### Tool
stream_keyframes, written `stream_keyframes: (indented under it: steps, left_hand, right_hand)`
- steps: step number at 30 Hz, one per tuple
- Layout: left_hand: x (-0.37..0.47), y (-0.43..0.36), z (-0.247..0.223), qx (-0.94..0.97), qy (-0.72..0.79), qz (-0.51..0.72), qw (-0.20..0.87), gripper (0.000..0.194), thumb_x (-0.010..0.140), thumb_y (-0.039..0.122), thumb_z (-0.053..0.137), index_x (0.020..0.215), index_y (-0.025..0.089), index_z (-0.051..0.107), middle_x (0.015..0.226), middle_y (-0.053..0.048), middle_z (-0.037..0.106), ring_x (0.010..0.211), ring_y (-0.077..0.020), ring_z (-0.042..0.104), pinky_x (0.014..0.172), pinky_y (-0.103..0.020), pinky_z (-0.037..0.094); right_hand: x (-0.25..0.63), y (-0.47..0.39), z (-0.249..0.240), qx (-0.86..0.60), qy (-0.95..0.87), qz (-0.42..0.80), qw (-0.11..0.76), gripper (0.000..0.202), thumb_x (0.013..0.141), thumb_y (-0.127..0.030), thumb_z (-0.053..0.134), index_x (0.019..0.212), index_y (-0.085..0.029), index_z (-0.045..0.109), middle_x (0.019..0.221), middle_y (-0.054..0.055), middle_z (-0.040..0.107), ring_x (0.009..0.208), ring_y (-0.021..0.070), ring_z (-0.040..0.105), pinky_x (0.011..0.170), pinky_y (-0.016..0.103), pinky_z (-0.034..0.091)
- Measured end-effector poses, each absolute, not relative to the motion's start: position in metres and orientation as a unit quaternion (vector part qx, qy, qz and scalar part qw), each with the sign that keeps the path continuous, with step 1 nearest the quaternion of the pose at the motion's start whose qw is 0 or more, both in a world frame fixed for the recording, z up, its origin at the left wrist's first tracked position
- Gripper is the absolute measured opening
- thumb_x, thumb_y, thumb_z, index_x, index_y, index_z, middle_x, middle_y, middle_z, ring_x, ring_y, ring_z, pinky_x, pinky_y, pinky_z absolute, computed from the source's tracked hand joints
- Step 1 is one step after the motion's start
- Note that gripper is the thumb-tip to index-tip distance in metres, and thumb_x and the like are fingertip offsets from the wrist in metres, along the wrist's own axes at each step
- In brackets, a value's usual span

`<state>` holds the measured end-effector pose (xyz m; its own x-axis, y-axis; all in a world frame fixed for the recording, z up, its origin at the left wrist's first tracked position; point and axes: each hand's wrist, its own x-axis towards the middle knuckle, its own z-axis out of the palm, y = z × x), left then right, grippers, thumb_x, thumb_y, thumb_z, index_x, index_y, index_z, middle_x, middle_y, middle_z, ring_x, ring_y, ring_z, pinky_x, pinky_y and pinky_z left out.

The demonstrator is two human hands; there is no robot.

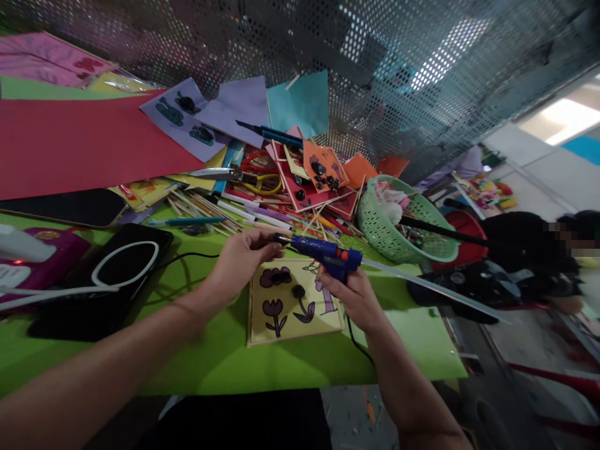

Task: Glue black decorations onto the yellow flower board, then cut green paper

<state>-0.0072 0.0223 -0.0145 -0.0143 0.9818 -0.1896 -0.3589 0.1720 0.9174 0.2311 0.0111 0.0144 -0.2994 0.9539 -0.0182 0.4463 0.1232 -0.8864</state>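
Note:
My right hand [349,290] grips a blue hot glue gun [328,253] by its handle, with a long clear glue stick [435,290] out of its back end. At the gun's nozzle, my left hand [246,253] pinches its fingertips together on a small dark piece, too small to name. Beneath both hands lies a yellow card [293,322] edged with thin sticks. Purple flowers and a tree are drawn on it, and dark round pieces [299,291] sit on some of the drawings.
Behind my hands are markers [265,215], thin sticks, scissors [262,184], a craft knife [215,173] and an orange card [323,165]. A green basket [407,250] stands at right. Phones and a white cable [124,244] lie left. A perforated metal panel [375,75] rises behind.

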Motion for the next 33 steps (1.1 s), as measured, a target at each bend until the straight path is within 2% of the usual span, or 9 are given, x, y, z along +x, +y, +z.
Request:
stream_keyframes:
  steps: [6, 12, 19, 33]
  left_hand:
    - [-0.0063, 0.0226, -0.0174, 0.353, 0.454, 0.555, 0.601, 0.014, 0.069, 0.023, 0.082, 0.082, 0.018, 0.076, 0.076, -0.001, 0.076, 0.070, -0.0122, 0.069, 0.071, -0.025, 0.056]
    - [-0.0063, 0.0238, -0.0146, 0.335, 0.448, 0.560, 0.612, 0.013, 0.069, 0.021, 0.082, 0.081, 0.018, 0.077, 0.078, -0.001, 0.077, 0.070, -0.0119, 0.069, 0.072, -0.025, 0.057]
    - [-0.0070, 0.0229, -0.0160, 0.356, 0.447, 0.556, 0.604, 0.014, 0.069, 0.023, 0.083, 0.081, 0.017, 0.077, 0.074, -0.001, 0.076, 0.067, -0.0110, 0.068, 0.069, -0.023, 0.056]
    - [-0.0089, 0.0238, -0.0146, 0.310, 0.434, 0.573, 0.622, 0.026, 0.065, 0.027, 0.088, 0.087, 0.017, 0.079, 0.085, -0.003, 0.079, 0.072, -0.0122, 0.071, 0.073, -0.024, 0.059]
  right_hand:
    - [0.2302, 0.0107, 0.0162, -0.517, -0.696, 0.403, 0.292, 0.031, 0.089, -0.049, 0.069, 0.089, -0.018, 0.068, 0.077, 0.001, 0.059, 0.071, 0.0153, 0.050, 0.068, 0.029, 0.043]
    - [0.2325, 0.0097, 0.0138, -0.525, -0.691, 0.393, 0.303, 0.034, 0.088, -0.050, 0.070, 0.080, -0.018, 0.064, 0.073, 0.000, 0.056, 0.069, 0.0142, 0.049, 0.065, 0.028, 0.042]
    - [0.2276, 0.0104, 0.0164, -0.496, -0.703, 0.410, 0.302, 0.029, 0.088, -0.047, 0.070, 0.088, -0.018, 0.068, 0.074, 0.000, 0.057, 0.069, 0.0142, 0.049, 0.066, 0.028, 0.043]
    - [0.2368, 0.0105, 0.0129, -0.534, -0.674, 0.408, 0.307, 0.034, 0.089, -0.050, 0.070, 0.080, -0.018, 0.063, 0.071, -0.001, 0.054, 0.066, 0.0134, 0.048, 0.061, 0.026, 0.040]
